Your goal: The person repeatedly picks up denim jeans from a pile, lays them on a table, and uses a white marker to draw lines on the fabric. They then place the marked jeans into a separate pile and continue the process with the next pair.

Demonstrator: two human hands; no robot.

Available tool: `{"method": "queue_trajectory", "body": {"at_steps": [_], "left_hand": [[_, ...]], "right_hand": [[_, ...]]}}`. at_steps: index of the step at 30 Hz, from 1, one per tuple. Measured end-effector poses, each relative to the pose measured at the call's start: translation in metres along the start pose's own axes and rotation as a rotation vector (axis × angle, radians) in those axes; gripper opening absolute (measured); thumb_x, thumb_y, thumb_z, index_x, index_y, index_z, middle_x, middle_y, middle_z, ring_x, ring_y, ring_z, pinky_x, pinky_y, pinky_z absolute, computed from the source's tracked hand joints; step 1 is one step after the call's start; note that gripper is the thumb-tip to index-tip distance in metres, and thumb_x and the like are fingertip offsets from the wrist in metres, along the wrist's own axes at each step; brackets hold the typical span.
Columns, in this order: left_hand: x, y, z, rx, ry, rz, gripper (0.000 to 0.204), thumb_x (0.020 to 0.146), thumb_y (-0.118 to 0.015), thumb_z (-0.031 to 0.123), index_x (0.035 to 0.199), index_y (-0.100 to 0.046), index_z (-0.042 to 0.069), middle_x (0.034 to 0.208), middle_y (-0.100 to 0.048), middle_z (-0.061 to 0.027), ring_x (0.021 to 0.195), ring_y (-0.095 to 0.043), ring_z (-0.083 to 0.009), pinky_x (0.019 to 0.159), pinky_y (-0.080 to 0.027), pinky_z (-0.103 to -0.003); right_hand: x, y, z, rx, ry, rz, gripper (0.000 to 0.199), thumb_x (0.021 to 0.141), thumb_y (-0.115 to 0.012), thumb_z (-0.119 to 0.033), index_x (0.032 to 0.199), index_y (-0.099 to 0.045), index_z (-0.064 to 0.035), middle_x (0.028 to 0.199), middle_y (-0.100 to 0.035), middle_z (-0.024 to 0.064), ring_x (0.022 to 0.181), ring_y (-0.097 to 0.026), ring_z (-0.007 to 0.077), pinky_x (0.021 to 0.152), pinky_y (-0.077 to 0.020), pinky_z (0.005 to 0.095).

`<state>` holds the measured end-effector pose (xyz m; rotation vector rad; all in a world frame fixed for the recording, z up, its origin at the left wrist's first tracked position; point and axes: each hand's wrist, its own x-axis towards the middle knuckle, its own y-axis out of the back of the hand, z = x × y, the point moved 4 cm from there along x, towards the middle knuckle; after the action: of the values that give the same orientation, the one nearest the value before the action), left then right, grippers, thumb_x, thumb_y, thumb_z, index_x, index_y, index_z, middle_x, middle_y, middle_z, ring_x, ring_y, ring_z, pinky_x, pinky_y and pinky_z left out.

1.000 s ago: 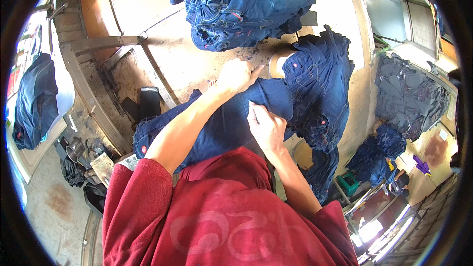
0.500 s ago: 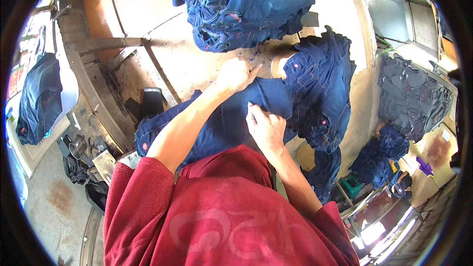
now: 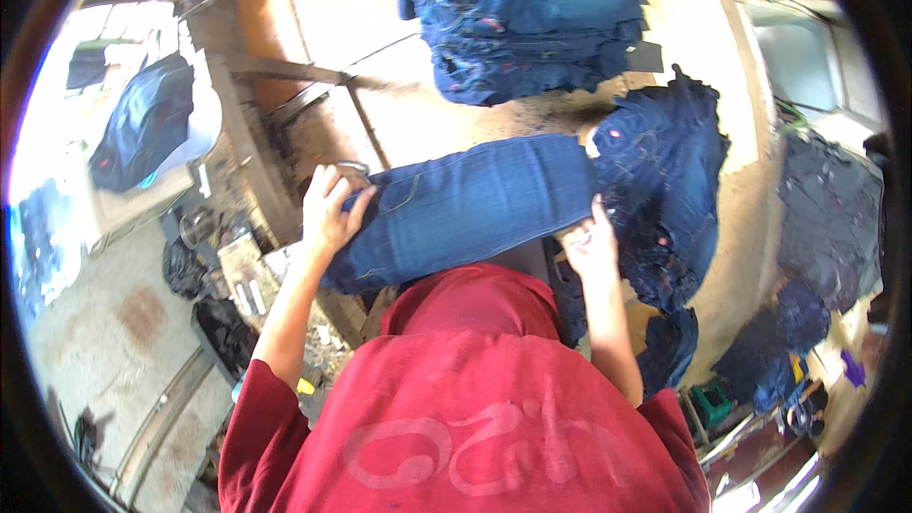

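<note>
A person in a red top (image 3: 465, 399) holds a folded denim garment (image 3: 475, 198) by opposite ends at the centre of the frame.
The garment's long axis rises gently from left of centre toward the right, spanning the gap between the hands: it lies to the right of the left hand (image 3: 332, 209), whose grip pinches the upper left edge, and mostly left of the right hand (image 3: 591, 239), whose grip grasps the lower right corner; neither hand is clearly nearer. Just beside its right end sits a crumpled denim heap (image 3: 665, 180); beyond, on the counter (image 3: 423, 119), a denim stack (image 3: 532, 33) fills the upper centre.
</note>
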<state>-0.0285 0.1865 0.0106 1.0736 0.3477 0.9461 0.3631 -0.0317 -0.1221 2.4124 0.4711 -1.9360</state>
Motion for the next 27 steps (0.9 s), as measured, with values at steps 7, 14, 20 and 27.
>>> {"method": "queue_trajectory", "body": {"at_steps": [7,14,20,27], "left_hand": [[-0.025,-0.029,0.002,-0.058,0.169,-0.094,0.036,0.08,-0.093,0.03,0.1,-0.073,0.007,0.103,-0.071,-0.0094,0.101,-0.065,-0.0343,0.091,-0.053,-0.044],[-0.001,-0.058,-0.023,-0.031,0.036,-0.272,0.043,0.091,-0.083,0.043,0.104,-0.069,0.004,0.095,-0.072,-0.0115,0.092,-0.073,-0.0349,0.084,-0.058,-0.043],[0.034,-0.068,-0.067,-0.447,0.077,-0.647,0.06,0.081,-0.091,0.049,0.1,-0.071,-0.004,0.084,-0.071,-0.0217,0.08,-0.073,-0.0391,0.076,-0.057,-0.047],[0.041,-0.072,-0.079,-0.549,-0.023,-0.569,0.034,0.085,-0.091,0.033,0.091,-0.081,0.001,0.085,-0.072,-0.0172,0.08,-0.072,-0.0352,0.074,-0.057,-0.045]], "right_hand": [[0.086,0.03,-0.07,-0.278,0.452,0.323,0.032,0.099,-0.084,-0.033,0.086,-0.063,-0.0139,0.064,-0.042,-0.0056,0.046,-0.036,0.0087,0.042,-0.0295,0.029],[-0.006,-0.014,-0.072,-1.233,1.051,0.412,0.038,0.114,-0.059,-0.031,0.125,-0.06,0.0049,0.102,-0.067,0.0191,0.096,-0.065,0.0282,0.091,-0.0527,0.0422],[-0.135,-0.144,0.127,-1.392,1.131,-0.243,0.048,0.099,-0.078,-0.009,0.142,-0.058,-0.0082,0.092,-0.079,0.0144,0.073,-0.078,0.0285,0.065,-0.0605,0.0394],[-0.127,-0.206,0.202,-1.492,1.569,-0.281,0.017,0.093,-0.077,-0.007,0.109,-0.078,-0.0077,0.074,-0.074,0.005,0.055,-0.066,0.0216,0.052,-0.0537,0.0351]]}}
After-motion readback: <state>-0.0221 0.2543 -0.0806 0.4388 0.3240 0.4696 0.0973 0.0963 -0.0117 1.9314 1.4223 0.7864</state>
